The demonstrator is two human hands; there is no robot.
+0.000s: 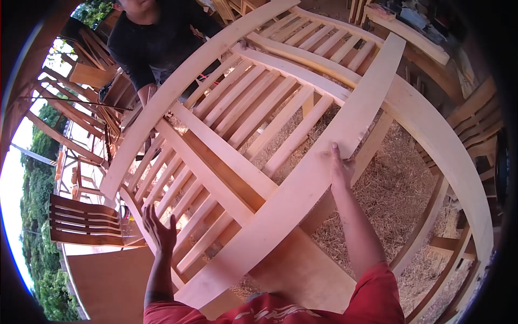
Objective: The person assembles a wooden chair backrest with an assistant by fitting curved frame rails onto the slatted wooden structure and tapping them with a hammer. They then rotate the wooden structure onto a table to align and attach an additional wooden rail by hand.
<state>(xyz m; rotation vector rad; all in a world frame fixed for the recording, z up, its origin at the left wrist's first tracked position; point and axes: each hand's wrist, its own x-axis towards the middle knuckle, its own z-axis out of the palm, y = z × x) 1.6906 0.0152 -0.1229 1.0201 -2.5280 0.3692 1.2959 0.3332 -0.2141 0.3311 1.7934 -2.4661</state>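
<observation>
A large wooden frame with slatted panels (270, 108) lies across the middle of the view. Its near side is a wide pale board (294, 197) running diagonally. My right hand (341, 168) grips this board's edge, thumb on top and fingers hidden underneath. Beside the outer rail of the lower-left slatted section (186, 202), my left hand (160, 229) has its fingers stretched out and holds nothing. Whether it touches the rail is unclear. A second wide board (162, 108) forms the frame's far side.
Across the frame stands a person in a dark shirt (156, 43), one hand by the far board. A slatted wooden chair back (83, 220) is at left, with stacked wooden parts (81, 108) behind. Curved wooden pieces (456, 237) stand at right. Shavings (377, 210) cover the ground.
</observation>
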